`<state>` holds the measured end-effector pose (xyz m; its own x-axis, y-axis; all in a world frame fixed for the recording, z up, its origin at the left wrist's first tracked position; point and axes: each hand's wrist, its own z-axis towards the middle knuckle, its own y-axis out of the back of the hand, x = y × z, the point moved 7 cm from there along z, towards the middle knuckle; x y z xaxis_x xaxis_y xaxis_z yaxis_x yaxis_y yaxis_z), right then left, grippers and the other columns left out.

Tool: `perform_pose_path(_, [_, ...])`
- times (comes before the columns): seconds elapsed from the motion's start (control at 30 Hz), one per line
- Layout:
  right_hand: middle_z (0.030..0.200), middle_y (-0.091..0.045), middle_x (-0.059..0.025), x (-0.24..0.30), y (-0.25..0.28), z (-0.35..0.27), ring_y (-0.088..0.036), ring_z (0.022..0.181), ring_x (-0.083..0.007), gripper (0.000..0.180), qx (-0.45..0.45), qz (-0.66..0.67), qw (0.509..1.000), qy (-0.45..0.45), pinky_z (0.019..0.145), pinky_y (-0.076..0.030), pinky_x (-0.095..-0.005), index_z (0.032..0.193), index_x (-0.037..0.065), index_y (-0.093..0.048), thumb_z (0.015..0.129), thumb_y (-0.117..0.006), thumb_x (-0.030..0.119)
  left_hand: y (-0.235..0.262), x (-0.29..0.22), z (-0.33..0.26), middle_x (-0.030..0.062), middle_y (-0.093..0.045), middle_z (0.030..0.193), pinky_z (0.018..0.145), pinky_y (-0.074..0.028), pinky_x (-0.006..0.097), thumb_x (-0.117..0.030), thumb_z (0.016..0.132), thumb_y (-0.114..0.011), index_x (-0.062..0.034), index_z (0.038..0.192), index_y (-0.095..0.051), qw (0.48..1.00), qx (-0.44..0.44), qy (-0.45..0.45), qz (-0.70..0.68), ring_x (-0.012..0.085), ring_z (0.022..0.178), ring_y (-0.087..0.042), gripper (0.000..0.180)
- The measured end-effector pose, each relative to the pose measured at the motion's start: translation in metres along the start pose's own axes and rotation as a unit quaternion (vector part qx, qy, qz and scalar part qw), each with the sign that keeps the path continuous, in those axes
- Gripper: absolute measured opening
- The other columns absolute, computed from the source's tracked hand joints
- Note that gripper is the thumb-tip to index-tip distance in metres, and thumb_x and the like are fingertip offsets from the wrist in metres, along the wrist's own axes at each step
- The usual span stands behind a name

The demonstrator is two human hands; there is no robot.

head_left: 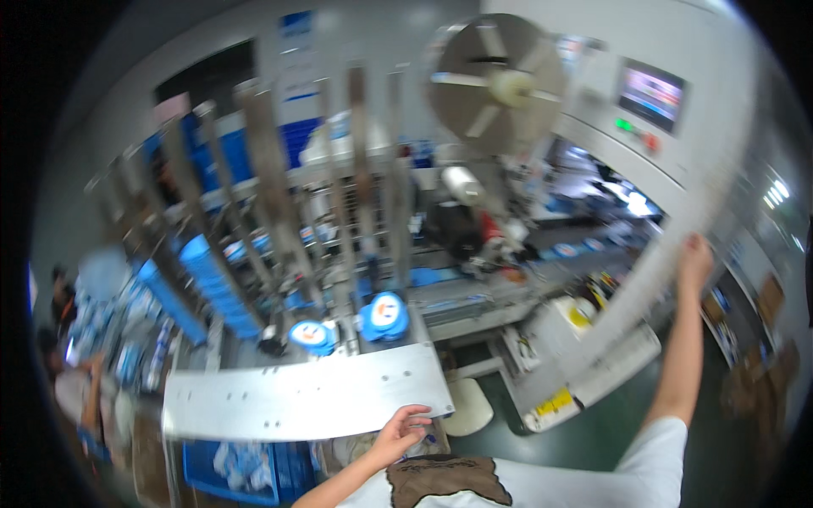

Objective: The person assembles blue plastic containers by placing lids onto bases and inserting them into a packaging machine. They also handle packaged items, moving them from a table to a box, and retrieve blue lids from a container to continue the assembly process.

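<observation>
My left hand (402, 433) is over the front right end of a long silver metal plate (305, 394), its fingers loosely bent and apart with nothing in them. My right arm stretches far to the right. There my right hand (694, 261) is closed at the edge of the white machine frame (648, 288); blur hides what its fingers hold. Behind the plate lie two blue packs with white round labels, the right pack (385, 317) and the left pack (312, 337). Taller blue stacks (220, 288) lean between upright metal guides (275, 161) on the left.
A large reel (495, 85) is mounted above the conveyor (483, 300). On the right are a lit screen (651, 95) and a green button (623, 124). A blue crate (229, 470) sits below the plate, beside a pale stool (468, 406). Another person (85, 398) is at far left.
</observation>
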<state>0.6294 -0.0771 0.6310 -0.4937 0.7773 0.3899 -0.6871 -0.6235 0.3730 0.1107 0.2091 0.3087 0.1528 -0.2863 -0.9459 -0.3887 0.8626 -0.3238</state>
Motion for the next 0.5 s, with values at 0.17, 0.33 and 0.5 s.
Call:
perform_pose_path(0.17, [0.103,-0.058,-0.0291,-0.054,-0.020,0.036,-0.060,0.092,-0.0410,0.068,0.025,-0.011,0.999,-0.018,0.080,-0.048,-0.0452,0.125,-0.001,-0.036,0.075,-0.071,0.028,0.004,0.012,-0.011,0.0073,-0.047,0.128,0.090,-0.042,0.031,0.003,0.085,-0.052,-0.0062,0.127,-0.042,0.997,-0.083,0.006,-0.001,0.0167,0.110,-0.050,0.043])
perform_pose_path(0.33, [0.109,-0.058,-0.0245,-0.070,-0.026,0.059,-0.057,0.100,-0.0391,0.073,-0.007,-0.024,0.999,-0.041,0.086,-0.045,-0.0486,0.125,0.001,-0.040,0.071,-0.074,0.035,0.001,0.013,-0.013,0.0063,-0.047,0.128,0.092,-0.041,0.030,0.003,0.083,-0.051,-0.0057,0.126,-0.042,0.992,-0.124,0.018,0.005,0.0156,0.109,-0.049,0.045])
perform_pose_path(0.5, [0.089,-0.063,-0.0172,-0.112,-0.057,0.076,-0.060,0.085,-0.0291,0.051,-0.117,-0.082,0.988,-0.052,0.072,-0.047,-0.0363,0.102,-0.002,-0.057,0.076,-0.070,0.040,-0.003,0.006,-0.014,0.0058,-0.048,0.127,0.088,-0.042,0.028,0.002,0.086,-0.051,-0.0059,0.125,-0.043,0.990,-0.141,-0.004,-0.001,0.0143,0.110,-0.050,0.041])
